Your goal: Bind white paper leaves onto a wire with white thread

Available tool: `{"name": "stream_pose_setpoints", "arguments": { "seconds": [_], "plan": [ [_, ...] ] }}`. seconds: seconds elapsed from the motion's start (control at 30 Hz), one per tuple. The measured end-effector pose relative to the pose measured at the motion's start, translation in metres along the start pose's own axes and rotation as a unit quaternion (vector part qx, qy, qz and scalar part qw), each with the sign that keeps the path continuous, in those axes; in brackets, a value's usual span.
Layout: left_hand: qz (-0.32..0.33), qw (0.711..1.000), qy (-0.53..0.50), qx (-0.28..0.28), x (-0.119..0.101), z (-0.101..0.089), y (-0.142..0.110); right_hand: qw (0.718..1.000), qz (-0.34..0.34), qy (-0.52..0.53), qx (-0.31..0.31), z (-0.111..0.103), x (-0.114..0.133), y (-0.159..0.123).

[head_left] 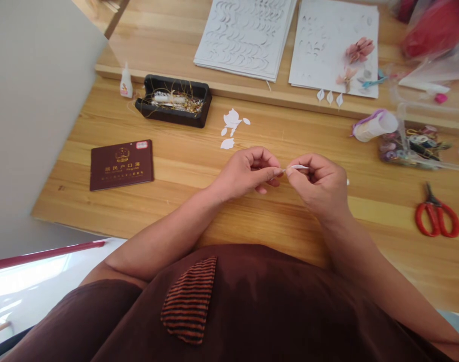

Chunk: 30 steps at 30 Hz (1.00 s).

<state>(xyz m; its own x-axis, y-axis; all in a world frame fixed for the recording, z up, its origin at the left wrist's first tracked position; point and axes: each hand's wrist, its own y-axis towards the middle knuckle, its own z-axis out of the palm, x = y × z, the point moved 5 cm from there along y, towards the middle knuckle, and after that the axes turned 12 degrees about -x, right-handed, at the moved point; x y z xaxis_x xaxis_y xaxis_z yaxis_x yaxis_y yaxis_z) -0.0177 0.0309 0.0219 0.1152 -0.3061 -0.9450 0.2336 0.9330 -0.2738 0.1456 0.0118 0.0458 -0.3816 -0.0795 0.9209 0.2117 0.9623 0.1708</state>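
Observation:
Between finger and thumb, my right hand (320,186) pinches a small white paper leaf (299,166), its pointed tip facing right. The fingers of my left hand (250,173) are closed at the leaf's other end, on what looks like a thin wire stem (284,170); it is too small to make out fully. Both hands are held just above the wooden table, their fingertips nearly touching. Beyond my left hand lie several loose white paper cutouts (232,118), leaf-shaped and of different sizes.
A black box (205,103) of wires and a white glue bottle (126,83) stand back left, behind a maroon booklet (122,166). Red-handled scissors (437,216) lie right, near a clear thread box (410,151). Cut paper sheets (244,37) rest on the raised ledge (282,105).

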Motion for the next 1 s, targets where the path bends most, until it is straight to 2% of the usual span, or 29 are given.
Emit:
{"name": "stream_pose_setpoints", "arguments": {
  "seconds": [0.43,1.0],
  "plan": [
    [0.043,0.998,-0.032,0.046,-0.0006,0.0042,0.0004,1.000,0.010,0.008,0.003,0.0002,-0.0001,0.0020],
    [0.048,0.998,-0.020,0.024,0.0017,0.0034,-0.0001,1.000,-0.010,0.001,0.001,-0.0015,-0.0001,0.0040]
  ]
}}
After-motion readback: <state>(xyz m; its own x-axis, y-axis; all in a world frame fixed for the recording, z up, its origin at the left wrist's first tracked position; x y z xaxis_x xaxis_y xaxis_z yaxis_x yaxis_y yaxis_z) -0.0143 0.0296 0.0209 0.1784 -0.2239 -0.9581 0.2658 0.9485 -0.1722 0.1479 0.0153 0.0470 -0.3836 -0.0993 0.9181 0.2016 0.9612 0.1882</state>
